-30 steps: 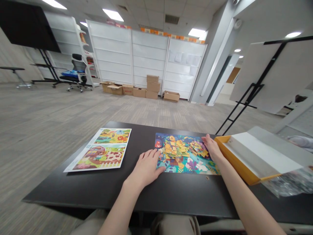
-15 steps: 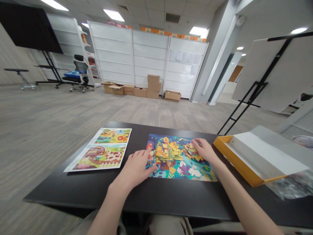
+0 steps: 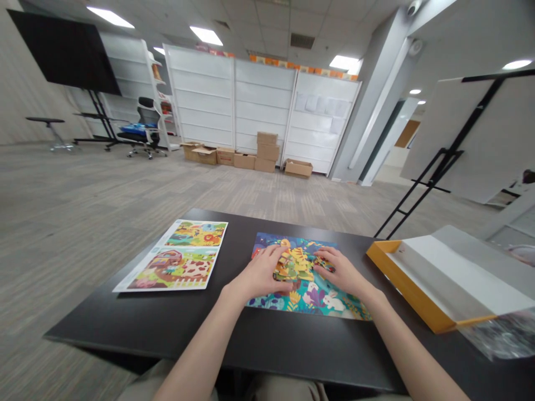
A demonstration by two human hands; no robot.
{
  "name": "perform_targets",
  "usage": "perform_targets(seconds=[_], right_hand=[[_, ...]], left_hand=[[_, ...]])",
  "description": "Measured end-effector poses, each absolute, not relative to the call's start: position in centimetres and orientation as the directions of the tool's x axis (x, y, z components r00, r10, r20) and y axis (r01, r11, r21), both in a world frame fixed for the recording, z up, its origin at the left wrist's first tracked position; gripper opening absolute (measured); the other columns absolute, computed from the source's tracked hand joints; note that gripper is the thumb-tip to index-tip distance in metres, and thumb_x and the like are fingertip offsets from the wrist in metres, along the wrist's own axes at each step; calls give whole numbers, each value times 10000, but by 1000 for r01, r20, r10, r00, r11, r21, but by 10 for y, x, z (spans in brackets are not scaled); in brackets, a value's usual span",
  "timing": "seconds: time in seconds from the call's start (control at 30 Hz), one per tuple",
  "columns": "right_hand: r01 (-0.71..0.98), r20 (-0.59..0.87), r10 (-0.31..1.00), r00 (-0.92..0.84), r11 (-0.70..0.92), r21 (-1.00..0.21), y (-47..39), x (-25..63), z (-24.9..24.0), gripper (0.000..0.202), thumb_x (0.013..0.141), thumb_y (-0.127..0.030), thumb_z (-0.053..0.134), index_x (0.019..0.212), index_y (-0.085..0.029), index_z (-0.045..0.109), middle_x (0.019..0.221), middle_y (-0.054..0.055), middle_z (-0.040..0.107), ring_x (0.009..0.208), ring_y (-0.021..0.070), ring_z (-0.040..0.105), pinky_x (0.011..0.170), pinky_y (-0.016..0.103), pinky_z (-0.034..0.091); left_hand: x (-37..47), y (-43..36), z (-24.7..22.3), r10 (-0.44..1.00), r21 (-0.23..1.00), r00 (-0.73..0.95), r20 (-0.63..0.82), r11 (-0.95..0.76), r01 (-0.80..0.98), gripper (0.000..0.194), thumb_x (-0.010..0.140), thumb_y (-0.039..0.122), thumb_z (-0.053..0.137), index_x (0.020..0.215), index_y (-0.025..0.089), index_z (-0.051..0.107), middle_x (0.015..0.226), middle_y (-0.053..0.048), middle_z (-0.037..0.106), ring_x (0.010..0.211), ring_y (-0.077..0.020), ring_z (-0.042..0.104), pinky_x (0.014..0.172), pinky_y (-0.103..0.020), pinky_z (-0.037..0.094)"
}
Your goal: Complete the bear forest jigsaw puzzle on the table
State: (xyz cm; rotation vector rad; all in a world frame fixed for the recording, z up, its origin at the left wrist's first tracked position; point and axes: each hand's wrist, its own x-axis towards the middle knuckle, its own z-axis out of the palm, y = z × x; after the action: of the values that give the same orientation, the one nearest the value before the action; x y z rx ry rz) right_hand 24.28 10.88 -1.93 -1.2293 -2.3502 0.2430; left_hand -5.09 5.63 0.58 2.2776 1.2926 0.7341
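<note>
A colourful illustrated sheet (image 3: 301,303) with rabbits and plants lies on the black table. Loose yellow and green puzzle pieces (image 3: 298,264) are heaped on its upper middle. My left hand (image 3: 267,273) rests at the left side of the heap, fingers apart, thumb toward me. My right hand (image 3: 336,273) is at the right side of the heap, fingers spread and curved over some pieces. Neither hand has a piece lifted. Parts of the heap are hidden under the fingers.
A white card with farm and jungle pictures (image 3: 171,270) lies on the left of the black table (image 3: 179,328). An open yellow-edged box (image 3: 412,284) stands at the right, with clear plastic wrap (image 3: 501,334) beside it. Beyond are an easel, cartons and shelves.
My left hand has moved right onto the edge of the heap. My right hand has shifted slightly toward the heap and lower. The view has tilted a little.
</note>
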Motion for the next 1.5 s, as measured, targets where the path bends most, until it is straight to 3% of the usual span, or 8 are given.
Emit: perform_targets(seconds=[0.2,0.4,0.73,0.9,1.03,1.2,1.37,1.5], right_hand=[[699,315,792,-524,611,-372,108,243,-14,281,928,-399,606,1139,-232,688,1214,114,657,1134,272,628,1014,443,499],[702,278,794,-541,608,-370,103,243,-6,300,912,-387,628,1156,-218,671,1205,120,665,1101,263,642,984,420,509],[712,391,770,-504,626,-317,113,216,19,292,928,-433,592,1101,-210,670,1180,115,676,1106,270,631,989,432,483],[736,415,782,-465,602,-311,124,196,26,257,944,-396,556,1047,-196,679,1087,100,710,1029,250,658,931,384,491],[809,425,827,-368,510,-291,129,205,14,258,956,-382,517,987,-201,699,1016,93,722,971,251,668,868,370,493],[850,315,865,-390,470,-239,126,221,5,269,953,-407,538,1026,-213,711,1051,94,714,994,262,659,871,370,493],[833,179,865,-468,500,-238,119,225,7,381,902,-484,612,1166,-220,690,1194,124,680,1090,284,640,961,401,492],[810,78,847,-525,526,-259,114,227,9,462,865,-456,651,1241,-189,670,1233,144,676,1167,305,618,1022,417,473]], left_hand=[[-57,48,10,888,571,402,222,-453,685,630,746,428,794,1310,249,578,1367,-108,533,1219,-299,590,1068,-437,465],[-58,44,10,900,572,391,192,-427,701,532,703,331,828,1163,244,576,1478,-114,435,1295,-328,552,1072,-453,464],[-55,56,0,915,642,358,184,-388,661,1071,637,458,876,1511,205,311,1463,-160,534,1342,-354,518,1135,-505,374],[-58,58,-10,892,632,348,288,-450,631,866,660,502,864,1395,234,491,1442,-116,546,1330,-309,521,1125,-455,400],[-59,56,-14,871,587,373,320,-492,643,793,705,492,834,1388,252,510,1409,-102,534,1287,-279,550,1112,-421,422],[-55,51,-4,880,507,398,261,-476,719,660,761,468,781,1328,228,545,1393,-109,532,1255,-301,570,1090,-437,443],[-51,43,8,883,464,412,224,-468,752,510,814,283,700,1297,246,540,1371,-76,551,1225,-260,595,1026,-378,488],[-53,42,14,902,451,393,180,-431,782,484,832,297,683,1292,256,534,1375,-68,552,1218,-259,601,970,-375,518]])
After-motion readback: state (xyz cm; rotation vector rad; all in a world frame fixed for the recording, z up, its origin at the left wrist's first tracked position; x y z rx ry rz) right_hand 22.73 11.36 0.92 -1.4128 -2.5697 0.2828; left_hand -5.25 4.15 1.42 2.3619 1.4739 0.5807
